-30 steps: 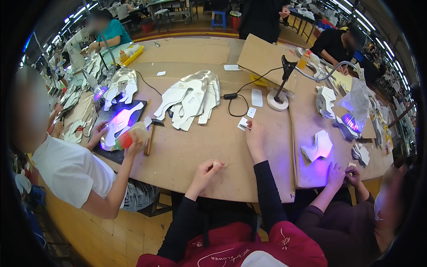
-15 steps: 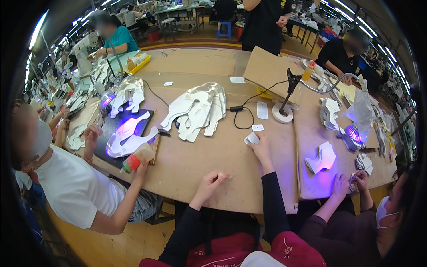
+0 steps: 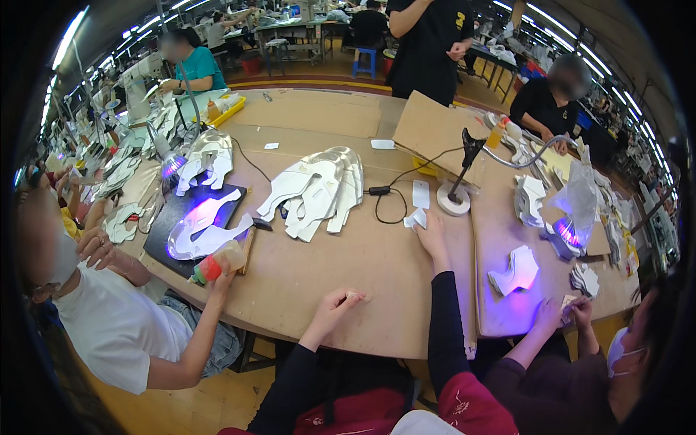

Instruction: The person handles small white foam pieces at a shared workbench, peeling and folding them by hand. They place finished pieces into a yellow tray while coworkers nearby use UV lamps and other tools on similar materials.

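Forward, right hand (image 3: 434,241) outstretched, pinching white card (image 3: 415,217), left hand (image 3: 332,307) curled closed, any contents unclear

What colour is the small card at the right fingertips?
The small card is white, shown in the head view.

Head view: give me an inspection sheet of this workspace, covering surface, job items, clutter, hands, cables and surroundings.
Surface: brown table, with small marks and a seam toward the right.
Job items: small white card; longer white card just beyond it.
Clutter: pile of white cut pieces, cardboard sheet, white roll.
Left hand: near the table's near edge, fingers curled; contents unclear.
Right hand: fingertips at the small white card; grip unclear.
Cables: black cable with inline switch, looped; second cable left of the pile.
Surroundings: co-worker in white holding a bottle; purple-glowing lamp at right.
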Available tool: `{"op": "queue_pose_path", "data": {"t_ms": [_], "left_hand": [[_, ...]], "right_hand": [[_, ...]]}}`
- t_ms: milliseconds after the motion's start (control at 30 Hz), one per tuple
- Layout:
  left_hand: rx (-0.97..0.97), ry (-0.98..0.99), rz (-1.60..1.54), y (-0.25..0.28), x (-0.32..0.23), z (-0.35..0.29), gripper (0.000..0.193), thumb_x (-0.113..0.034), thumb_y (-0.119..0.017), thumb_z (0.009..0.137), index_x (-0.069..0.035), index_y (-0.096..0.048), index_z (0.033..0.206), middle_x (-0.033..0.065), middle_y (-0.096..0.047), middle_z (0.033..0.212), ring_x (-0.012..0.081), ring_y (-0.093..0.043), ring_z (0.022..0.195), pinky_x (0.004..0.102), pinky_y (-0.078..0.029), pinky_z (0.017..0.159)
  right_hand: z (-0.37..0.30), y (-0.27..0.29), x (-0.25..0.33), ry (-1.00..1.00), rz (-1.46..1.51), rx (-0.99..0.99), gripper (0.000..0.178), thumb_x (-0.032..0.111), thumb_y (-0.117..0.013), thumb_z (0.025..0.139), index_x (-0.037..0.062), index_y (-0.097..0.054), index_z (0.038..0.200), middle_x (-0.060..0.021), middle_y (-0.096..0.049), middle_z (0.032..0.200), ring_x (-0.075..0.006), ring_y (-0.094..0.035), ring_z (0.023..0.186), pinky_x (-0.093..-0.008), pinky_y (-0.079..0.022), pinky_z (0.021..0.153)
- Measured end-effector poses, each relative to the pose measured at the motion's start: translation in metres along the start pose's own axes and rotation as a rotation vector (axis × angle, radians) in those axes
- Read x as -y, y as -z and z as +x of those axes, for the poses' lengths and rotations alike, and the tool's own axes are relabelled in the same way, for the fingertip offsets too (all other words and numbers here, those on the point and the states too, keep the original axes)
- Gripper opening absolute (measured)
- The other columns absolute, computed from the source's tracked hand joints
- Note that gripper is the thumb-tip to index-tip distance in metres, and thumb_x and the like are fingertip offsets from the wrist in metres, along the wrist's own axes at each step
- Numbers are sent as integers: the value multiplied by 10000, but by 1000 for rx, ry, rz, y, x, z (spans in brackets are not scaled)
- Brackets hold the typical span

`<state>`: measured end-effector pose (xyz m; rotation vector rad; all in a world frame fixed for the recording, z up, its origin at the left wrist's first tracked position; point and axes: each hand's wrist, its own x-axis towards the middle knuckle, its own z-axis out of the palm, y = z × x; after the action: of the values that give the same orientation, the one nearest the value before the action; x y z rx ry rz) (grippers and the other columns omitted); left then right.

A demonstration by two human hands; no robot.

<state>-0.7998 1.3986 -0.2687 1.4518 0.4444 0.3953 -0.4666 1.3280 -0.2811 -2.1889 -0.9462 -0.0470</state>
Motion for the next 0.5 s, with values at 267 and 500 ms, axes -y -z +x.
{"op": "queue_pose_path", "data": {"t_ms": [267, 500], "left_hand": [[-8, 12, 71, 1, 1, -1, 236, -197, -550, 975, 3, -666, 1028, 45, -668, 1021, 134, -593, 983, 289, -453, 889], [-354, -244, 450, 35, -11, -21, 226, -174, -495, 986, -9, -649, 977, 103, -669, 950, 185, -623, 901, 305, -470, 829]], "right_hand": [[38, 18, 7, -224, 49, 437, 502, 120, -734, 653, -55, -592, 1101, -245, -631, 1039, -330, -618, 992, -395, -499, 830], [31, 37, 10, 135, -18, -129, 330, 38, -667, 777, -10, -562, 1086, -210, -598, 1076, -387, -553, 1041, -446, -443, 890]]}}
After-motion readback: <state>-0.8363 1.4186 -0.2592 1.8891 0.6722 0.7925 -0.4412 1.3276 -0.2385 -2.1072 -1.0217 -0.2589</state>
